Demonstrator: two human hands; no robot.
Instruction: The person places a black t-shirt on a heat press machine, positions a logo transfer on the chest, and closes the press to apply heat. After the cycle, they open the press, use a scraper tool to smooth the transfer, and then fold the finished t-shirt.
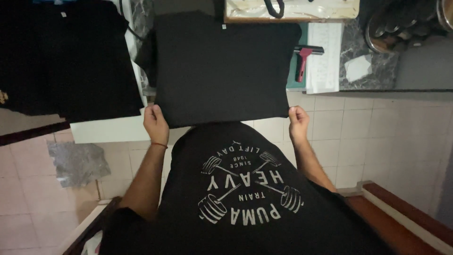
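At twelve o'clock from the person's chest, the left hand (pixel 155 123) and right hand (pixel 298 123) each pinch a bottom corner of the black T-shirt (pixel 222 66), stretching it flat over the surface (pixel 368 71).

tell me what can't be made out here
Head view only:
- Fingers of left hand and right hand: tucked under the plain black fabric garment.
- Red-handled black squeegee: blade end partly behind that garment.
- Round metal pans: cut off by the top edge, too dark.
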